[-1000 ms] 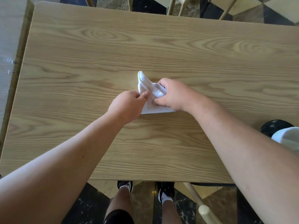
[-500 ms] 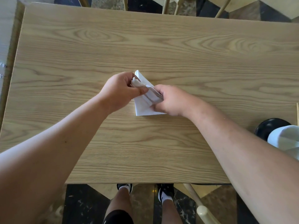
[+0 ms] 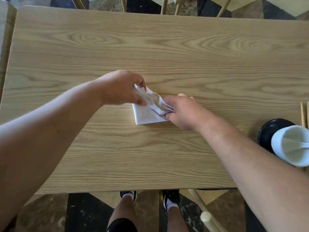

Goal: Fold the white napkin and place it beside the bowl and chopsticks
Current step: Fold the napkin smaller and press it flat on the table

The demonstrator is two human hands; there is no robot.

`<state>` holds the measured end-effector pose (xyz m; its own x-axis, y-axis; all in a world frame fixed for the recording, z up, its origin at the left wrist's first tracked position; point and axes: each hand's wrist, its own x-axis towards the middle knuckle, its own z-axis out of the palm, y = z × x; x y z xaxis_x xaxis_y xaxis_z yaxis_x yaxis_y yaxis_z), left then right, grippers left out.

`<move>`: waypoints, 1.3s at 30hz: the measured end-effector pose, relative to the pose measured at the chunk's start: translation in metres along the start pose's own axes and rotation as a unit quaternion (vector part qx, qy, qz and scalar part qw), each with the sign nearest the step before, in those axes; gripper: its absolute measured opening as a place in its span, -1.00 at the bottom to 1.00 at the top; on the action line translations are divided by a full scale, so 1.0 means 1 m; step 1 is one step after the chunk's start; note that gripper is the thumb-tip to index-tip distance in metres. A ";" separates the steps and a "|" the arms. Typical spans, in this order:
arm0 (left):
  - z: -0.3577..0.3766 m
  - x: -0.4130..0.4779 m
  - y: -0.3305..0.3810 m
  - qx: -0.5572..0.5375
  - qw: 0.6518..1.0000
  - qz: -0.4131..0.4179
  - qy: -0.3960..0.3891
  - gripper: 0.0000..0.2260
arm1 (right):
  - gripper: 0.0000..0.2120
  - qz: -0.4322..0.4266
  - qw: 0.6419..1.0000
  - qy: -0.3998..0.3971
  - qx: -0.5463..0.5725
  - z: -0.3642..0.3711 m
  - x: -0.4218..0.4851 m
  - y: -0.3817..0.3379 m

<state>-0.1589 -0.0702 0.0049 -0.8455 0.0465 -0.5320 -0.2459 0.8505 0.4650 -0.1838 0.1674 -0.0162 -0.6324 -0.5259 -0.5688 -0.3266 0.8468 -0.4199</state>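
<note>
Both hands pinch the white napkin mid-desk: left hand at its far corner, right hand bunching its right side. Bowl sits far right.

Table bare; bowl right.

Light wood-grain table bearing white napkin mid-surface, black bowl, white cup, chopsticks at right edge.
</note>
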 end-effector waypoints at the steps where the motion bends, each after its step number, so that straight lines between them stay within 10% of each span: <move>1: -0.004 -0.001 0.002 0.031 0.999 0.001 -0.033 -0.61 | -0.80 -0.005 1.000 -0.013 -0.001 0.002 -0.001 -0.001; 5: -0.009 -0.006 0.007 0.102 0.987 -0.008 -0.120 -0.60 | -0.81 -0.041 0.999 -0.013 -0.012 0.007 -0.003 -0.006; 18: 0.019 -0.001 -0.011 0.014 0.999 -0.047 0.004 -0.89 | -0.85 -0.014 0.996 0.038 -0.079 0.013 -0.009 -0.001; 27: 0.068 -0.023 -0.003 0.080 0.935 0.083 0.336 -0.74 | -0.57 -0.068 0.951 0.297 -0.053 0.046 -0.020 -0.012; 39: 0.106 -0.010 -0.032 0.148 0.964 0.121 0.186 -0.46 | -0.35 -0.069 0.966 0.187 -0.164 0.089 0.005 -0.008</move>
<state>-0.0923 -0.0421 -0.0798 -0.9861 0.1185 -0.1162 0.0802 0.9533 0.2912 -0.1216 0.1511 -0.0788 -0.7567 -0.6218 -0.2021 -0.5920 0.7828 -0.1918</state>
